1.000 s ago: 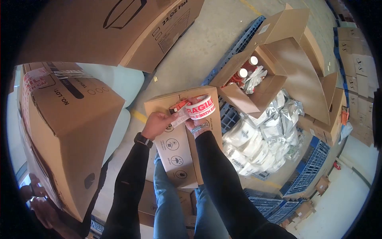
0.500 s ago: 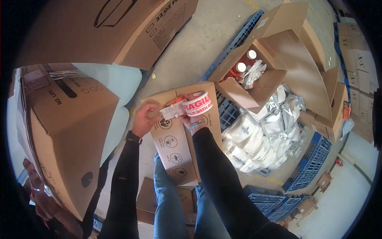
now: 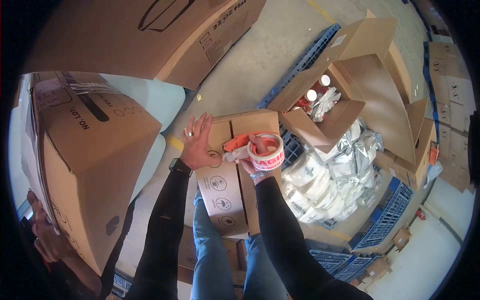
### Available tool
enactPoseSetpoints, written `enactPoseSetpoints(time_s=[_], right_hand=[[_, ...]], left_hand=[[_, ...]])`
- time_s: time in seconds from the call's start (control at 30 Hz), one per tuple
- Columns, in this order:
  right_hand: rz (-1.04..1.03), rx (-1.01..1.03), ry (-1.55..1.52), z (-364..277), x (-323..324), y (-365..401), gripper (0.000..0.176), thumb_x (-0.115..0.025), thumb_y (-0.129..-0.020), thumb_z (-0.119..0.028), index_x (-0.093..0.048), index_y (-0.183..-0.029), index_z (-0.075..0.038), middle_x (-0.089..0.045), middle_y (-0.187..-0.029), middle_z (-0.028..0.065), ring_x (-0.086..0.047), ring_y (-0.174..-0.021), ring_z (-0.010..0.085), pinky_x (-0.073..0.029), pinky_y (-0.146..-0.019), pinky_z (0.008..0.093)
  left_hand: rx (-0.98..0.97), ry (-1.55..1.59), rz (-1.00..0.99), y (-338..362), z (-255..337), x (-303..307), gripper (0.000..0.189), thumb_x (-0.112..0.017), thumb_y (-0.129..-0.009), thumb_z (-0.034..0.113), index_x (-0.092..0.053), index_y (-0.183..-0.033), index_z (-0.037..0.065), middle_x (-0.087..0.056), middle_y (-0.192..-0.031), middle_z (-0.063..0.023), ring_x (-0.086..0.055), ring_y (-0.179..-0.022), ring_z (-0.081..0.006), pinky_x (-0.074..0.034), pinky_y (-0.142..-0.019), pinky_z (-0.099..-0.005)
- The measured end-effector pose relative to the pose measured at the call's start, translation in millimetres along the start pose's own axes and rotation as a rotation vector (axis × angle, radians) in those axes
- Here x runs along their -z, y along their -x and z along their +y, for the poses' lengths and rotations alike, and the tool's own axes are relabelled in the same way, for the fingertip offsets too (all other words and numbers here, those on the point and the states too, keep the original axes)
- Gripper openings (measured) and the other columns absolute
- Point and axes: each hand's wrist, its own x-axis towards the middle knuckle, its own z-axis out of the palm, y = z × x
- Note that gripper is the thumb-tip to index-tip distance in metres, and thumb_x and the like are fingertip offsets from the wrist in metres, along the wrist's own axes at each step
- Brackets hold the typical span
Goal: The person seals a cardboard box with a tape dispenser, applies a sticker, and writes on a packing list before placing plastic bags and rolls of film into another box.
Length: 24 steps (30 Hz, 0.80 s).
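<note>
- 1 box [image 3: 256,120] sits closed before the legs, no tape visible across its seam [image 3: 231,129].
- 1 right hand [image 3: 247,165] grips the tape roll [image 3: 266,159] above it; 1 left hand [image 3: 197,145], fingers spread, is near its edge.
- Readable: "22 OZ Flat", "NO. LOT:"; red tape letters partly hidden.

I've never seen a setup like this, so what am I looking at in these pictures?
There's no robot: someone is working bare-handed, seen in every picture from one camera worn on the head. The right hand holds an orange tape dispenser with a roll of red-printed white tape over a brown cardboard box. The left hand is open near its edge. Further right, an open brown carton holds red bottles with white caps, near white packs in clear plastic.
</note>
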Motion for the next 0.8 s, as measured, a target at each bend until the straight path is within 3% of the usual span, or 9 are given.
enactPoseSetpoints(time_s=[0.1,0.2,0.33,0.37,0.43,0.53,0.57,0.63,0.8], right_hand=[[0.115,0.048,-0.103,-3,1,0,0.033,-0.065,-0.089,-0.042,-0.067,-0.095,-0.010,-0.073,-0.088,0.0109,-0.069,-0.072,0.0318,-0.055,-0.063,0.0478],[-0.059,0.014,0.022,-19,-11,14,0.043,-0.061,-0.088,-0.050,-0.067,-0.100,-0.009,-0.073,-0.095,0.0116,-0.069,-0.079,0.0330,-0.055,-0.068,0.0491],[0.099,0.181,0.049,-60,-79,23,0.051,-0.066,-0.086,-0.052,-0.062,-0.109,-0.006,-0.070,-0.086,0.0125,-0.067,-0.072,0.0315,-0.056,-0.066,0.0485],[-0.080,0.185,0.210,-73,-71,14,0.051,-0.066,-0.089,-0.050,-0.061,-0.113,-0.005,-0.069,-0.087,0.0130,-0.066,-0.070,0.0303,-0.057,-0.066,0.0454],[-0.192,0.001,0.480,-115,-37,-31,0.051,-0.066,-0.092,-0.043,-0.059,-0.122,-0.002,-0.069,-0.098,0.0115,-0.067,-0.079,0.0258,-0.056,-0.069,0.0401],[-0.306,0.894,1.435,-106,-34,-69,0.048,-0.072,-0.090,-0.020,-0.055,-0.130,-0.001,-0.068,-0.101,0.0106,-0.067,-0.084,0.0218,-0.055,-0.071,0.0335],[-0.349,0.950,1.519,-97,-25,-90,0.047,-0.073,-0.088,-0.013,-0.054,-0.130,-0.002,-0.068,-0.100,0.0106,-0.068,-0.086,0.0217,-0.056,-0.071,0.0329],[-0.363,0.965,1.600,-77,-23,-116,0.049,-0.075,-0.085,0.000,-0.053,-0.130,-0.004,-0.068,-0.096,0.0108,-0.069,-0.090,0.0216,-0.057,-0.071,0.0318],[-0.239,0.745,1.510,-62,-44,-103,0.045,-0.077,-0.084,-0.007,-0.056,-0.123,-0.005,-0.070,-0.101,0.0106,-0.070,-0.092,0.0236,-0.058,-0.076,0.0362]], left_hand=[[0.016,-0.016,0.032,5,7,-3,0.139,-0.088,-0.047,0.061,-0.021,-0.160,0.015,-0.018,-0.164,-0.0155,-0.006,-0.152,-0.0469,-0.015,-0.107,-0.0789],[0.168,-0.129,0.054,1,28,-9,0.148,-0.088,-0.041,0.069,-0.019,-0.159,0.014,-0.017,-0.164,-0.0186,-0.003,-0.152,-0.0484,-0.012,-0.107,-0.0804],[0.265,-0.161,-0.003,-1,31,-11,0.147,-0.088,-0.039,0.072,-0.022,-0.158,0.015,-0.016,-0.163,-0.0176,-0.002,-0.151,-0.0484,-0.014,-0.103,-0.0833],[0.274,-0.158,-0.016,-3,31,-9,0.145,-0.088,-0.040,0.071,-0.023,-0.157,0.015,-0.015,-0.163,-0.0173,-0.002,-0.151,-0.0480,-0.015,-0.102,-0.0835],[0.284,-0.120,-0.001,-2,33,-6,0.144,-0.088,-0.041,0.070,-0.023,-0.157,0.016,-0.015,-0.163,-0.0166,-0.002,-0.151,-0.0472,-0.015,-0.104,-0.0820],[0.284,-0.067,0.019,2,31,-8,0.142,-0.088,-0.042,0.069,-0.023,-0.157,0.015,-0.015,-0.163,-0.0162,-0.003,-0.151,-0.0462,-0.016,-0.106,-0.0790],[0.277,-0.057,0.024,4,28,-9,0.142,-0.087,-0.043,0.068,-0.023,-0.157,0.015,-0.016,-0.163,-0.0162,-0.004,-0.151,-0.0459,-0.015,-0.106,-0.0779],[0.252,-0.040,0.053,4,22,-9,0.138,-0.087,-0.045,0.071,-0.026,-0.157,0.017,-0.016,-0.163,-0.0155,-0.003,-0.151,-0.0443,-0.015,-0.107,-0.0765],[0.270,-0.092,0.213,4,28,-22,0.129,-0.081,-0.048,0.078,-0.035,-0.151,0.016,-0.028,-0.157,-0.0126,-0.014,-0.148,-0.0398,-0.018,-0.107,-0.0710]])
